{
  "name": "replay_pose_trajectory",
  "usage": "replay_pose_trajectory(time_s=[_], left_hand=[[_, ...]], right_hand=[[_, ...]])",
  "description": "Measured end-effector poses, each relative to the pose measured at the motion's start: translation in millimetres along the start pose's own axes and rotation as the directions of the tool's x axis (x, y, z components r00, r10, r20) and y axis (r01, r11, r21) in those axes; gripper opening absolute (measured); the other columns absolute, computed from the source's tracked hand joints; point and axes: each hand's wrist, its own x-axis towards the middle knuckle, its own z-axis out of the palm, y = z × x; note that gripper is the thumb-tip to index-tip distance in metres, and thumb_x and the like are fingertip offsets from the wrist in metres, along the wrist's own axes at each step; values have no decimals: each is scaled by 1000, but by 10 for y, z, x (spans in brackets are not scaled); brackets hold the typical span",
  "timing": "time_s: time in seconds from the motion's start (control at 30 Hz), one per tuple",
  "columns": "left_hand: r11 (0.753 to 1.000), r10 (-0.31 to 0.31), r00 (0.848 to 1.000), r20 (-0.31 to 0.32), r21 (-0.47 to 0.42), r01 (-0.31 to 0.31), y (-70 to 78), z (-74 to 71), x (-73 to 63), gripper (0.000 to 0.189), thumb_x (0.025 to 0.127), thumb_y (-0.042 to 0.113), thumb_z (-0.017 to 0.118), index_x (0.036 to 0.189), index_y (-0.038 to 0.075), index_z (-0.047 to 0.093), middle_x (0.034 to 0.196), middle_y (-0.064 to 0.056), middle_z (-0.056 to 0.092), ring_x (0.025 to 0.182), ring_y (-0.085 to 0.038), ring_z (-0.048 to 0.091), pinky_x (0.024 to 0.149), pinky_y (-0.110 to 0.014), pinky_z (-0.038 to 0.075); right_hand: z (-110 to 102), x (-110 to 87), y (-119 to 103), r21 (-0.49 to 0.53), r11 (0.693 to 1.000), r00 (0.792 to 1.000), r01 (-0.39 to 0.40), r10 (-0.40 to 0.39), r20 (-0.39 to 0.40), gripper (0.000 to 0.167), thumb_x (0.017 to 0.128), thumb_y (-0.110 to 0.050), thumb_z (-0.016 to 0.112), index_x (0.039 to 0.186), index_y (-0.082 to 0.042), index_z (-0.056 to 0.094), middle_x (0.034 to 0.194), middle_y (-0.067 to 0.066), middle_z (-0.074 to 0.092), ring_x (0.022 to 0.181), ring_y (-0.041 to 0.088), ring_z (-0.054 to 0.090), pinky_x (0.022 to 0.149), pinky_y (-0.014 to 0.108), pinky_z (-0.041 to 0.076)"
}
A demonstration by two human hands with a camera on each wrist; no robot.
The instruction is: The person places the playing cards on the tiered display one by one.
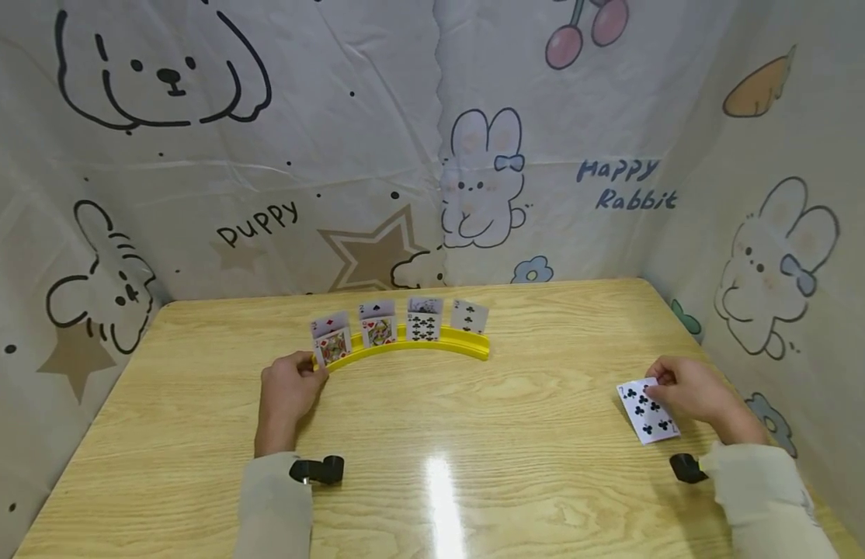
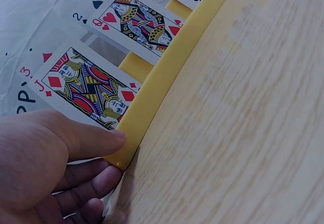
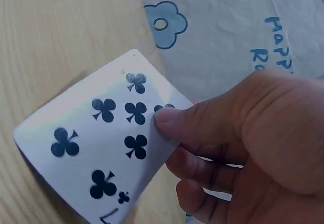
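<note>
A curved yellow card holder (image 1: pixel 411 344) stands on the wooden table with playing cards upright in two rows. Its front row shows a jack of diamonds (image 2: pixel 88 90), a queen of hearts (image 2: pixel 139 24) and a clubs card (image 1: pixel 423 328). Behind them stand a diamonds card (image 1: pixel 330 322), a two of spades (image 1: pixel 376 309) and a partly hidden card (image 1: pixel 425 304), with another clubs card (image 1: pixel 470 316) at the right. My left hand (image 1: pixel 290 392) grips the holder's left end, thumb in front. Off to the right, my right hand (image 1: pixel 698 396) pinches a seven of clubs (image 3: pixel 101 133) by its edge, face up.
The wooden table (image 1: pixel 516 435) reaches back to a printed cloth (image 1: pixel 376 155) that hangs behind it and along both sides. A wrist camera (image 1: pixel 319 470) is worn on the left arm, another camera (image 1: pixel 687 468) on the right.
</note>
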Motion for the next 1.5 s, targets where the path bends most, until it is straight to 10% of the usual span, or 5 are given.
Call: replay_pose_trajectory(time_s=[1.0,1.5], left_hand=[[1000,-1,1000,10,-14,1,-4,-8,-8,46,94,14,70,132,-9,58,111,-23,65,96,-30,62,81,-44,50],[1000,6,1000,10,-21,-6,-39,3,20,45,94,15,70,131,-9,59,110,-22,66,96,-30,63,82,-44,51]], right_hand=[[-57,39,-575,57,989,957,140,-120,-264,8,94,-8,69,95,-2,63,90,9,65,82,23,55,65,32,42],[119,196,-841,144,978,964,150,-113,-240,11,96,-11,67,99,-1,63,95,11,64,86,25,55,64,32,43]])
